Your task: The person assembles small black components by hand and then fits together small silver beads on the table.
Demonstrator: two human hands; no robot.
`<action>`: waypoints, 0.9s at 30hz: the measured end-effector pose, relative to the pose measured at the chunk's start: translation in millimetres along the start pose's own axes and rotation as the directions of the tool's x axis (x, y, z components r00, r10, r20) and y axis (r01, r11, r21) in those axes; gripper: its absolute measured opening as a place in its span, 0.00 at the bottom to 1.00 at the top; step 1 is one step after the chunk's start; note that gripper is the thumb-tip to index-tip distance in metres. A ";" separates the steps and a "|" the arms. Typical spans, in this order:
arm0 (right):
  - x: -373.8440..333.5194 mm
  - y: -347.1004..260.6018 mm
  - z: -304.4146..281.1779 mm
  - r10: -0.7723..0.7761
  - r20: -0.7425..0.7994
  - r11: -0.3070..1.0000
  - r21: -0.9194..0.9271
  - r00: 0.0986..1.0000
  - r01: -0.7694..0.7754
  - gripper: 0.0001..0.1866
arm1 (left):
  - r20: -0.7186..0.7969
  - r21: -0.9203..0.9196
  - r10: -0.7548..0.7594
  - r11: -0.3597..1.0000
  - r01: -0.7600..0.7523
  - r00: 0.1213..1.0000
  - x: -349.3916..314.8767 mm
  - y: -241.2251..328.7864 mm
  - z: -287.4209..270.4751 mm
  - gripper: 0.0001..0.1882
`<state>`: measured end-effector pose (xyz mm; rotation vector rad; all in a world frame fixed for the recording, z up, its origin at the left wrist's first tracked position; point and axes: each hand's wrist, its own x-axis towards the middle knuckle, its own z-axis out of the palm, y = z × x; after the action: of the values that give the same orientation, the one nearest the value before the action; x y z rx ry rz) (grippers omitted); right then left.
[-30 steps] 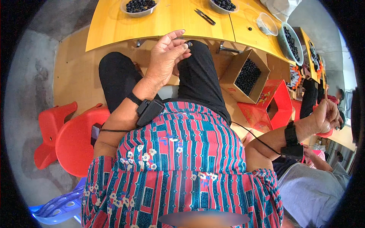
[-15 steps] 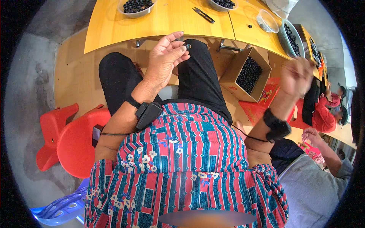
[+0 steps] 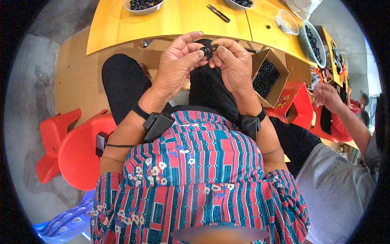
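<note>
while both bare forearms rise over the lap, the hands meet just short of the table edge: left hand (image 3: pixel 174 63), thumb and fingers pinching a small black piece (image 3: pixel 204 50), rounded and glossy, one finger stretched out above; right hand (image 3: pixel 236 67), thumb and forefinger pinching a dark bit (image 3: pixel 214 47), its shape mostly hidden. the two pieces sit just beside each other over the dark-trousered knee; contact between them cannot be told. table (image 3: pixel 183 26): yellow, smooth, faintly grained, with a seam. upon it: two clear plastic bowls (image 3: pixel 147 11) heaped with black rounded pieces; one pair of black snips (image 3: pixel 218 14), blades parted; one loose black bead (image 3: pixel 268 27); one clear shallow tub (image 3: pixel 287 20); one pale blue-green basin (image 3: pixel 303 45), filled with like pieces. below, at right: one cardboard box (image 3: pixel 281 83), open, holding many more; one red angular box (image 3: pixel 304 113). room: tan floor (image 3: pixel 73 77), mottled grey wall (image 3: pixel 36 53), red moulded-plastic chairs (image 3: pixel 83 152) at left, blue plastic item (image 3: pixel 67 219) with oval openings, a neighbour in a grey top (image 3: pixel 331 195) at right.
</note>
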<state>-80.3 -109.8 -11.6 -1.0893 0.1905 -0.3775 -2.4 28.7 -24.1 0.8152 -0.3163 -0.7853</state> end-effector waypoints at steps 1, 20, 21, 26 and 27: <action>0.4 0.0 0.5 -0.011 -0.012 1.000 -0.001 1.000 0.010 0.07 | 0.009 0.000 0.003 1.000 -0.003 1.000 0.8 -0.3 0.3 0.23; 1.0 7.7 3.0 -0.020 -0.037 0.992 -0.127 0.999 0.016 0.07 | 0.000 0.001 0.010 1.000 -0.010 1.000 -1.5 0.6 -0.8 0.23; 1.0 7.9 3.0 -0.021 -0.036 0.992 -0.128 0.999 0.016 0.07 | 0.000 0.000 0.011 1.000 -0.011 1.000 -1.3 0.0 -1.2 0.23; 1.0 11.7 3.8 -0.053 -0.058 0.992 -0.122 0.997 0.045 0.07 | -0.012 0.025 0.020 0.999 -0.019 1.000 -0.4 -1.6 -1.5 0.24; 0.6 12.0 4.2 -0.054 -0.058 0.991 -0.123 0.997 0.046 0.07 | -0.011 0.025 0.020 0.999 -0.020 1.000 -0.2 -2.2 -2.1 0.24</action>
<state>-75.9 -101.7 -20.3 -1.2048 0.2436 -0.4495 -2.5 29.0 -27.1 0.8382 -0.3243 -0.7593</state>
